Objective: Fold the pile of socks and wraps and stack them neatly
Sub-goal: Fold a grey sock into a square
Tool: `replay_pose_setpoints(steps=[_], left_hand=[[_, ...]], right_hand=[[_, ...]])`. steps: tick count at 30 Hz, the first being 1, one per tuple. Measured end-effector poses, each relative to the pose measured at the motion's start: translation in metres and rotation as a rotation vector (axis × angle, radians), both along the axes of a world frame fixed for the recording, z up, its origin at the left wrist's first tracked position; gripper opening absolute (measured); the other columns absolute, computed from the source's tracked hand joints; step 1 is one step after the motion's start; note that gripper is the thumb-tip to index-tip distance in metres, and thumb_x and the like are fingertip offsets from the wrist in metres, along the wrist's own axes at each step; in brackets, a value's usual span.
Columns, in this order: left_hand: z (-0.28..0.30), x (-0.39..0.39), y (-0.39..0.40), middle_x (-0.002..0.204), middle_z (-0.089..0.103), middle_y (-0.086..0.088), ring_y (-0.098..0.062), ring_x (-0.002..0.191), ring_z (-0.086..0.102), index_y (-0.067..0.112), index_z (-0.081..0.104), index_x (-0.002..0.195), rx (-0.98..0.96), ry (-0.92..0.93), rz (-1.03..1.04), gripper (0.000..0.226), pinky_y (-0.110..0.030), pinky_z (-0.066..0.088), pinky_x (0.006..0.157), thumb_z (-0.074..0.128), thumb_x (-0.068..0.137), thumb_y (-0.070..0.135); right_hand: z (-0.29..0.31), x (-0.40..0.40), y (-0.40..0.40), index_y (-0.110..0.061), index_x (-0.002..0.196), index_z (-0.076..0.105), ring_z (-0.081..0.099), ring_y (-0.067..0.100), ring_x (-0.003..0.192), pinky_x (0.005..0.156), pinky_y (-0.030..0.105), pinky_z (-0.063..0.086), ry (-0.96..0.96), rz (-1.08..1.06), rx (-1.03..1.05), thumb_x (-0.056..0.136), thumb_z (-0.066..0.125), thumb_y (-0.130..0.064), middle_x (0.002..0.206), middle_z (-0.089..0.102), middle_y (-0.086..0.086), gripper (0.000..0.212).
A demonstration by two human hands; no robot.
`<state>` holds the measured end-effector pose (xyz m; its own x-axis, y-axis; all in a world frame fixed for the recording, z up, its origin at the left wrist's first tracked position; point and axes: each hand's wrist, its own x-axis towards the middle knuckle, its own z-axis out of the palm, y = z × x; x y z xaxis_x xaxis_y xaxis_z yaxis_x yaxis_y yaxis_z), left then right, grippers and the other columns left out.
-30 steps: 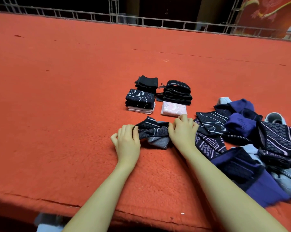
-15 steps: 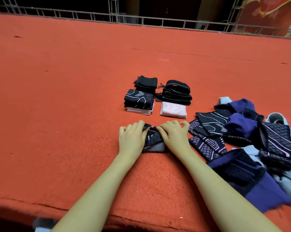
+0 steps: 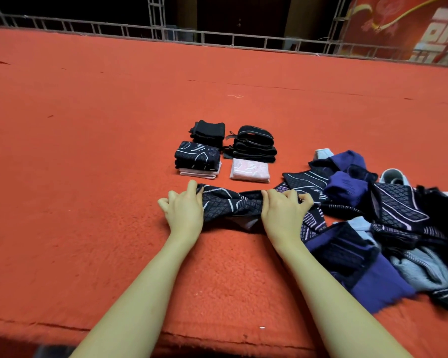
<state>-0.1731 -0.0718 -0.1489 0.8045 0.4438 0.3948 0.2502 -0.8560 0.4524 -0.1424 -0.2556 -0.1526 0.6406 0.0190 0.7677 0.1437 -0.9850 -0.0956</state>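
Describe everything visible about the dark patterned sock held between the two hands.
The dark navy knitted sock with pale grid and line pattern lies stretched sideways on the red carpeted surface, slightly bunched at its middle. The left hand grips its left end, the right hand its right end. It sits in front of the folded stacks.

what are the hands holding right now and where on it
Both grip one dark patterned sock stretched on the red carpet: left hand at its left end, right hand at its right end.
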Motion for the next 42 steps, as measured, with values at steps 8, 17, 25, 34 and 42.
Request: replay_pose_setpoints(steps=[8,17,25,34,42], left_hand=[[-0.024,0.007,0.012,0.073,0.065,-0.011,-0.033,0.074,0.055,0.008,0.058,0.088,0.187,-0.014,-0.006,0.009,-0.041,0.034,0.072,0.064,0.083,0.012],[-0.016,0.014,-0.004,0.076,0.063,0.003,-0.027,0.079,0.057,0.017,0.067,0.079,0.440,-0.203,-0.383,0.037,-0.037,0.024,0.075,0.040,0.083,0.042],[-0.031,0.001,-0.001,0.076,0.055,0.006,-0.017,0.085,0.042,0.022,0.063,0.080,0.313,-0.370,-0.415,0.028,-0.035,0.021,0.076,0.042,0.091,0.037],[-0.028,-0.009,-0.001,0.076,0.052,0.008,-0.017,0.086,0.040,0.026,0.049,0.086,0.209,-0.378,-0.406,0.015,-0.032,0.017,0.074,0.039,0.095,0.033],[-0.020,0.000,0.001,0.075,0.053,0.005,-0.023,0.080,0.043,0.019,0.056,0.079,0.089,-0.295,-0.231,0.033,-0.033,0.018,0.074,0.034,0.093,0.039]], right_hand=[[-0.016,-0.001,0.003,-0.016,0.075,0.070,0.059,0.028,0.075,0.080,0.038,0.023,0.137,0.111,-0.020,0.084,0.040,-0.026,0.076,0.064,0.000,0.033],[0.002,0.008,0.013,-0.023,0.096,0.072,0.061,0.021,0.083,0.082,0.036,0.018,0.286,0.440,-0.044,0.086,0.038,-0.029,0.080,0.067,-0.009,0.036],[0.003,0.012,0.024,-0.024,0.070,0.065,0.057,0.022,0.072,0.076,0.037,0.020,0.324,0.330,-0.176,0.092,0.040,-0.039,0.067,0.059,-0.006,0.037],[0.004,0.005,0.008,-0.015,0.053,0.059,0.054,0.028,0.058,0.074,0.038,0.022,0.255,-0.016,-0.076,0.084,0.049,-0.023,0.044,0.056,0.002,0.033],[0.013,0.008,0.003,-0.006,0.061,0.065,0.056,0.030,0.056,0.068,0.037,0.019,0.253,-0.067,-0.014,0.085,0.052,-0.017,0.048,0.057,0.010,0.030]])
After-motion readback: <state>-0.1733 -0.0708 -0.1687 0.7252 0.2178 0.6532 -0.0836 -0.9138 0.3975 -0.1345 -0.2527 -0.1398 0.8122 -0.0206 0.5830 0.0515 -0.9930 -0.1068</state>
